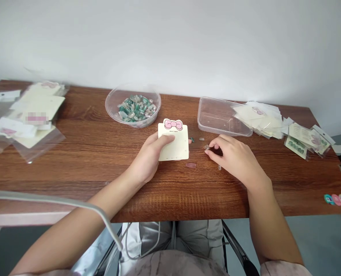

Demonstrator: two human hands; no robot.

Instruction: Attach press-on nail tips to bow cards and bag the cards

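Bow card (174, 145) in left hand (147, 161) — right hand (235, 158) pinches small piece (206, 147) — bowl (110, 102) holds green pieces (134, 108)

I see the tabletop (101, 153) in reddish-brown wood with darker streaked grain. The card (174, 143) at the middle is cream, with a pink bow (173, 124) outlined in dark at its far edge. Right of it lie a green piece (192, 140), a pale piece (206, 147) that looks greyish and see-through, and nearer, a pink piece (190, 165). The far bowl (113, 103) is clear, its contents (135, 108) teal, green and milky white. Round stickers (338, 199) at the near right show teal and pink.
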